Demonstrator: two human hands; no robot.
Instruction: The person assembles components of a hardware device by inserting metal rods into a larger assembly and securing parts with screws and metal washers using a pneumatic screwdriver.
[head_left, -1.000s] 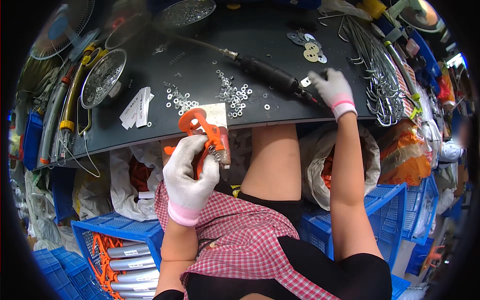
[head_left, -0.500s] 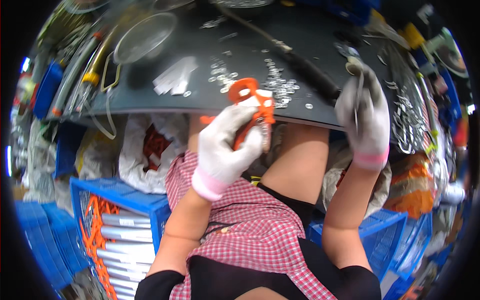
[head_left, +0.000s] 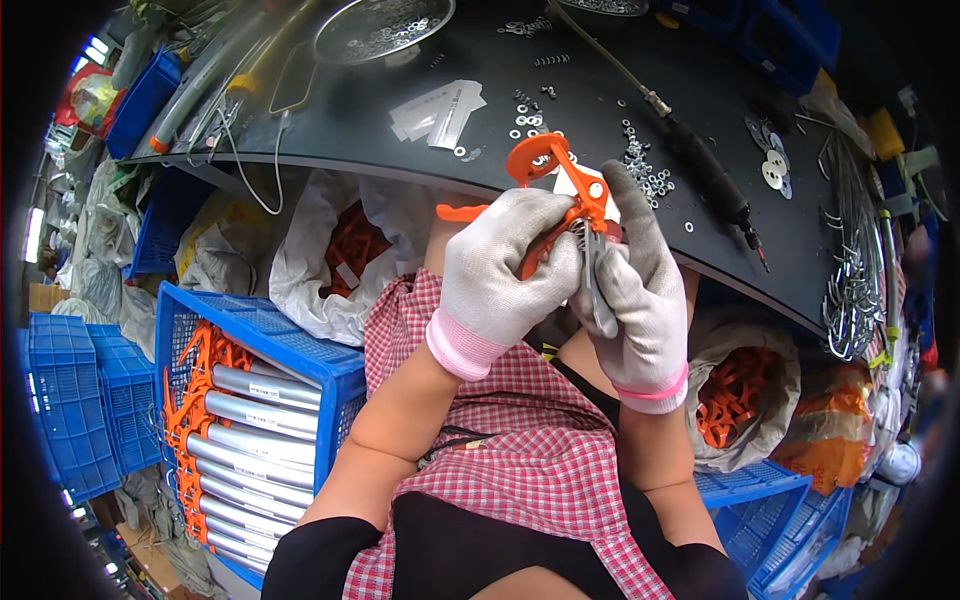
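My left hand (head_left: 510, 265), in a white glove with a pink cuff, is closed around an orange caulking-gun handle (head_left: 592, 198) with a round end disc and a small coil spring. The handle is over the table's near edge. Close against its right side, my right hand (head_left: 640, 310), gloved the same way, pinches a narrow grey metal piece (head_left: 597, 295) between thumb and fingers. That piece stands along the spring; whether it touches the handle is hidden by the fingers.
A black power screwdriver (head_left: 708, 175) lies on the dark table (head_left: 500, 85), near nuts (head_left: 650, 180), metal discs (head_left: 772, 165) and white labels (head_left: 440, 112). Wire hooks (head_left: 848, 290) hang at right. A blue crate (head_left: 345, 375) holds silver-barrelled guns. Sacks (head_left: 310, 270) contain orange parts.
My right hand has come left from the metal discs to the orange handle, bringing a metal piece. My left hand still holds the handle. The view has shifted, and the screwdriver now shows fully.
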